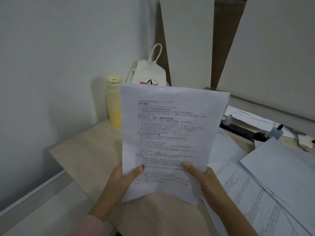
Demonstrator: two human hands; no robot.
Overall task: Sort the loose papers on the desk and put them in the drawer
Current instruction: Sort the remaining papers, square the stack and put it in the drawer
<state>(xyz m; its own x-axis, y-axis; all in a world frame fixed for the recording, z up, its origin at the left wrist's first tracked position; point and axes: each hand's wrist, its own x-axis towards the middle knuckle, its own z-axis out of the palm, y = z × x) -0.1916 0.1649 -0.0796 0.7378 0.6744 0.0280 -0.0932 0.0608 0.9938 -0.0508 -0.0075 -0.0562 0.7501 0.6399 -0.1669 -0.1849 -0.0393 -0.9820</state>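
A stack of printed white papers is held upright above the wooden desk, its text facing me. My left hand grips the stack's lower left edge with the thumb on the front. On the lower right my right hand grips it the same way. More loose papers lie scattered flat over the right side of the desk. No drawer is in view.
A pale yellow bottle and a white tote bag stand at the back by the wall. A black power strip with plugs and cables lies at the right rear. The desk's left edge drops off beside a grey ledge.
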